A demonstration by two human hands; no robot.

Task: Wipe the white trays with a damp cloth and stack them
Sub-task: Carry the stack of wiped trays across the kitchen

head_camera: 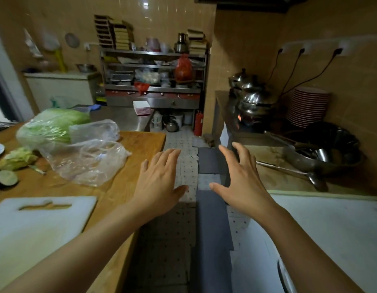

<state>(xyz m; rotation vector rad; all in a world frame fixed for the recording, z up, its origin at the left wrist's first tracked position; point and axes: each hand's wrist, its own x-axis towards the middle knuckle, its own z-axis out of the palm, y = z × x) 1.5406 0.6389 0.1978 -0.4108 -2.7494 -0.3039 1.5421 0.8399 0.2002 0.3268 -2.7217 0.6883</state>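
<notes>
Both hands hover over the aisle floor holding nothing: the left hand (160, 178) beside the wooden table's (124, 197) right edge, the right hand (242, 178) near the counter (278, 176), fingers straight and spread apart. The stack of white trays (141, 107) sits at the far right corner of the steel table (119, 118). No cloth shows. Best to walk closer, find the cloth first, then lift trays one at a time.
</notes>
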